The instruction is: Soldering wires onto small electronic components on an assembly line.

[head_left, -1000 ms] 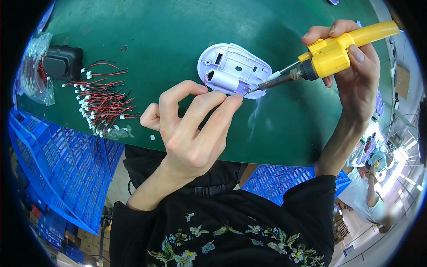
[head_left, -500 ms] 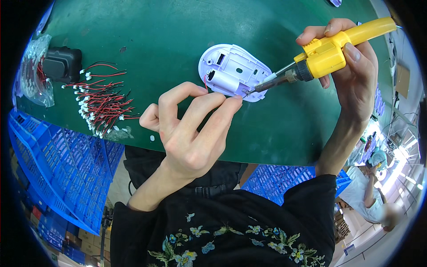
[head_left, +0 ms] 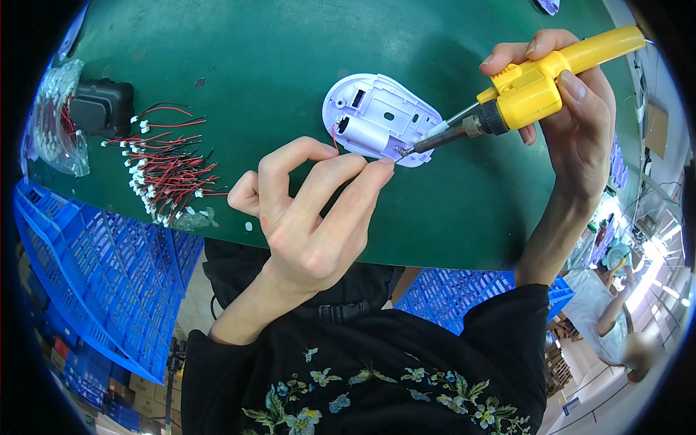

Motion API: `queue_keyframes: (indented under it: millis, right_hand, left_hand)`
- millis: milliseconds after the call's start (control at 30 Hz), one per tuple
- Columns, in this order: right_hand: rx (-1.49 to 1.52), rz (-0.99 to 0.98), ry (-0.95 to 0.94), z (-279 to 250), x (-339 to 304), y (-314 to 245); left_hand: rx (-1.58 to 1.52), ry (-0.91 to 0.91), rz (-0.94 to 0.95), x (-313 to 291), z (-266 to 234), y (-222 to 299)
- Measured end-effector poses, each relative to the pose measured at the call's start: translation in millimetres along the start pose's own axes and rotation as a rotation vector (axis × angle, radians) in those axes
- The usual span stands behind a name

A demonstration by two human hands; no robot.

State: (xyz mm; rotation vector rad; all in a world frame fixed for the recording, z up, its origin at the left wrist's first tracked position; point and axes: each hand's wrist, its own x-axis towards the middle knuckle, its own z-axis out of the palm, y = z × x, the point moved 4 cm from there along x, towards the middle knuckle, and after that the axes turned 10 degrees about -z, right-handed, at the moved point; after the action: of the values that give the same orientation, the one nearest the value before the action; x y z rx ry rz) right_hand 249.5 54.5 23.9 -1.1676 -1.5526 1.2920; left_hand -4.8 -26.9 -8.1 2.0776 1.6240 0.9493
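Note:
A white plastic housing [head_left: 395, 98] lies open side up on the green table, with a cylindrical part along its near edge. My right hand [head_left: 580, 94] is wrapped round a yellow soldering gun [head_left: 533, 94]. The gun's tip and thin feed tube reach a small metal contact [head_left: 402, 151] at the housing's near right corner. My left hand [head_left: 315, 210] has its fingers pinched together at the housing's near edge. A thin red wire [head_left: 334, 133] runs from the housing to those fingers, which hide its end.
Several red and black wires with white connectors [head_left: 170, 170] lie piled at the left. Beside them are a black case [head_left: 103, 106] and a clear plastic bag [head_left: 58, 123]. Blue crates [head_left: 109, 268] stand below the table's near edge. Another person [head_left: 598, 312] is at the far right.
The soldering gun has shifted very slightly left, its tip still at the contact. My left hand stays almost in place. At the right, the other person's arm has moved.

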Motion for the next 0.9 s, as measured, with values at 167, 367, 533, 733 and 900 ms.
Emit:
queue_keyframes:
  millis: [167,367,533,733,900]
  right_hand:
    - [0.018,0.007,-0.011,-1,0,-1]
    - [0.100,-0.018,-0.027,-20,-1,-3]
    - [0.092,-0.032,0.000,-24,-4,-4]
    - [0.083,-0.029,-0.009,-26,-4,-4]
    - [0.065,-0.041,-0.005,-26,-1,-4]
  left_hand:
    - [-0.002,-0.007,0.005,1,0,1]
    - [-0.002,-0.001,0.002,1,0,1]
    - [0.003,-0.010,0.005,0,0,2]
    - [-0.008,-0.018,0.001,-1,1,3]
    - [0.021,-0.030,0.006,3,-4,4]
